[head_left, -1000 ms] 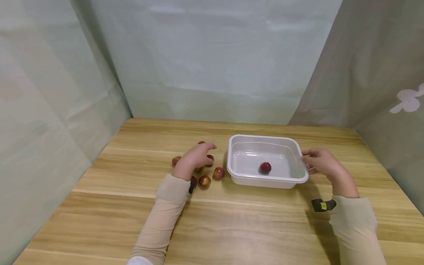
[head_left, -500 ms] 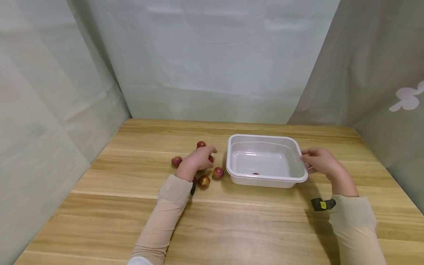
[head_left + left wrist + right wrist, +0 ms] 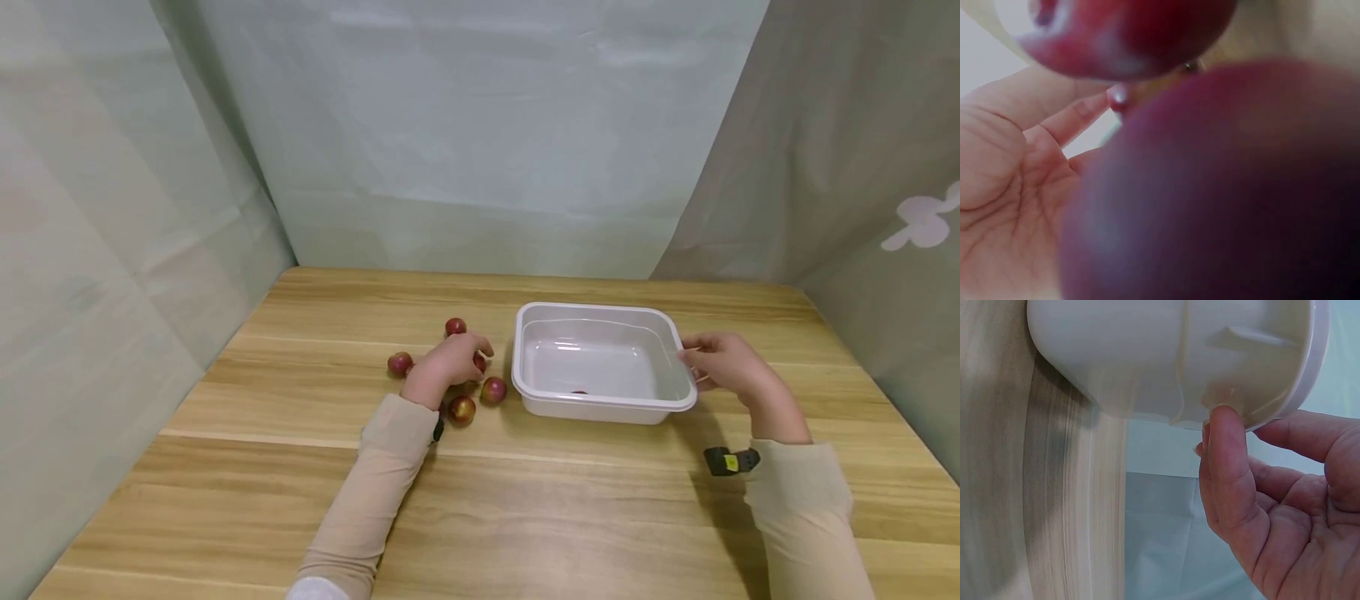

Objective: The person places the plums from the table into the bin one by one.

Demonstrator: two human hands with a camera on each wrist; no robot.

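Left hand [image 3: 447, 365]: fingers curled over one plum [image 3: 478, 362] among the plums loose on the counter [image 3: 525, 500].
Right hand [image 3: 726, 365]: pinches the white tub's [image 3: 600, 408] right rim, likely steadying it.
Tub: one plum barely visible inside.

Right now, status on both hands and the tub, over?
Left hand curled over a plum among the loose ones. Right hand pinches the tub rim. One plum barely visible inside. Nothing blocking.

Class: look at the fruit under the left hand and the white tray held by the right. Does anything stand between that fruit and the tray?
Nothing visible does. The left hand rests on a fruit just left of the tray; only bare table separates them. Another fruit lies nearer the viewer, beside the path.
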